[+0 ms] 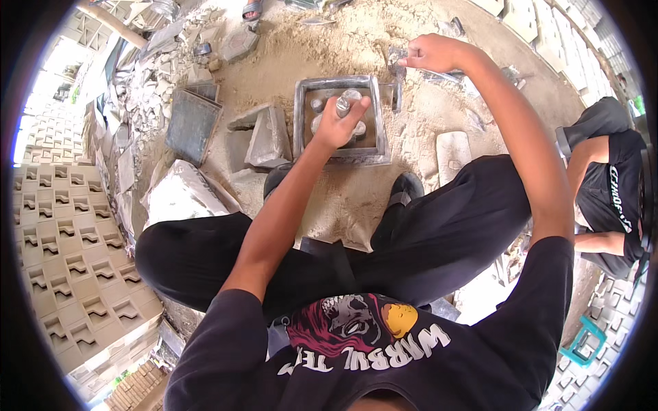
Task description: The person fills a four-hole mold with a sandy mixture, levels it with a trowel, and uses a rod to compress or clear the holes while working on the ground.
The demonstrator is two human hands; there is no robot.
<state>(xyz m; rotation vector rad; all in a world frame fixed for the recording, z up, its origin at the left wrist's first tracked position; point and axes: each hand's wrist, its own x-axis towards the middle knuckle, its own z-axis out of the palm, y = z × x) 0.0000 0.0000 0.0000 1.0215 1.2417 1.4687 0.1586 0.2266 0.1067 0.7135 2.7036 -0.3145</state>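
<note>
On the sandy ground in front of me lies a square grey metal mould frame (300,127). Several round pale knobs stand inside it. My left hand (336,125) is closed round an upright metal handle (342,105) over the middle of the frame. Beyond the frame's far right corner, my right hand (437,53) is raised with its fingers curled in a fist. What it holds, if anything, is hidden by the fingers. Just left of that fist is a small grey dusty piece (396,57), and I cannot tell whether the hand touches it.
A hollow concrete block (267,137) stands left of the frame, with a dark flat plate (192,123) farther left. Rubble (147,103) covers the far left ground. A pale slab (453,154) lies to the right. Another person (606,178) sits at the right, and a sandalled foot (252,9) shows at the far edge.
</note>
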